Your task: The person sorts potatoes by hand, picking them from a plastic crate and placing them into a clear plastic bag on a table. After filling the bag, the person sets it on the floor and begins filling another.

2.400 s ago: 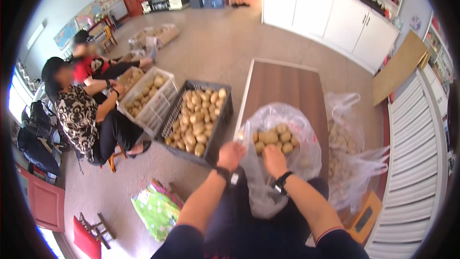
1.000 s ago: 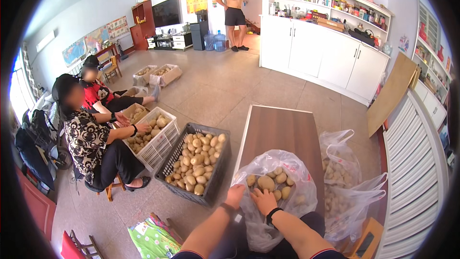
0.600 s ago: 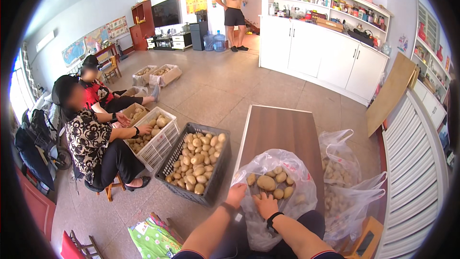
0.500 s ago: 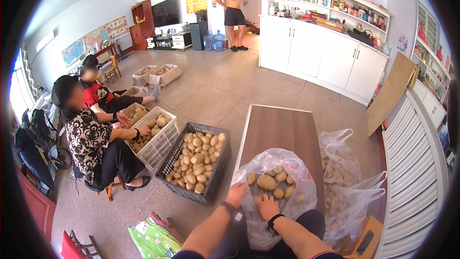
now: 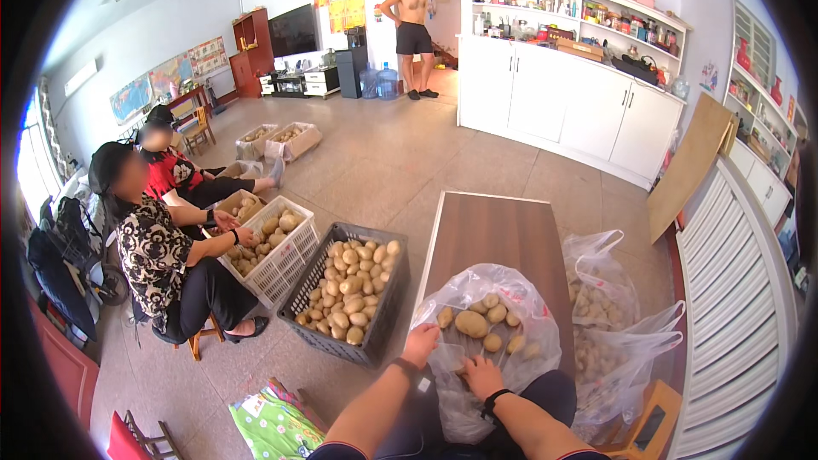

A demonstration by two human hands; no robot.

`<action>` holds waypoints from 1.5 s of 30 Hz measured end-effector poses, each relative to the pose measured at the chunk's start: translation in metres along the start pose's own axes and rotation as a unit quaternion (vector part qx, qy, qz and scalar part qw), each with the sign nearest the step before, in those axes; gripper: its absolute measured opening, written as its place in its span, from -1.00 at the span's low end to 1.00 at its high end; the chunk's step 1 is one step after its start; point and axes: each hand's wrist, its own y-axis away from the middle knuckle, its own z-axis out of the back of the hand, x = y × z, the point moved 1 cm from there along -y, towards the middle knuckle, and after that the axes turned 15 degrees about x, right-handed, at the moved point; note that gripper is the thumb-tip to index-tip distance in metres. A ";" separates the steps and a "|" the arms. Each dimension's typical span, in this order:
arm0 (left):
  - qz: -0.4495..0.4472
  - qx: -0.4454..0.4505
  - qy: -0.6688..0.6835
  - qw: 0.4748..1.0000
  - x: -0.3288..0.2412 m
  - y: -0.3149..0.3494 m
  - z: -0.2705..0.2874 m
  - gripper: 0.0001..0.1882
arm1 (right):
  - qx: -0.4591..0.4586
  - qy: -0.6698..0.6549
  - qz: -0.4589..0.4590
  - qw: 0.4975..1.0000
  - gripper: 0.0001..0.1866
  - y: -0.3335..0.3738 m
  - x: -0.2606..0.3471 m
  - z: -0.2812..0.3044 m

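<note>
A clear plastic bag (image 5: 545,332) lies with its mouth spread over the near end of a brown wooden table. Several potatoes sit in it, a large one (image 5: 471,323) among smaller ones. My left hand (image 5: 421,344) is closed on the bag's left rim. Within the bag's near part, my right hand (image 5: 483,377) has its fingers curled downward, just below the small potatoes. What lies under those fingertips is hidden. To the left of the table stands a black plastic crate (image 5: 294,334) heaped with potatoes (image 5: 351,285).
Filled plastic bags (image 5: 609,362) stand right of the table (image 5: 503,234), beside a white slatted panel (image 5: 733,264). Two seated people work at a white crate (image 5: 294,271) on the left; another person (image 5: 413,30) stands in the far doorway. A green patterned cushion (image 5: 273,426) lies lower left.
My right hand has shifted slightly right and down, and its fingers have curled in. My left hand stays on the bag's rim. The nearest seated person's hands have come closer together.
</note>
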 end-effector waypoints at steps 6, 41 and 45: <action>-0.012 -0.001 0.009 1.000 -0.002 0.002 -0.002 -0.71 | 0.017 -0.146 -0.110 0.983 -0.50 -0.003 -0.018 0.000; 0.003 0.134 0.117 0.984 -0.035 0.029 -0.008 -0.70 | 0.160 -0.742 -0.036 0.650 -0.63 -0.042 0.024 0.048; -0.044 0.094 0.189 0.977 -0.035 0.038 -0.002 -0.72 | 0.194 -0.793 -0.036 0.576 -0.70 -0.037 0.004 0.006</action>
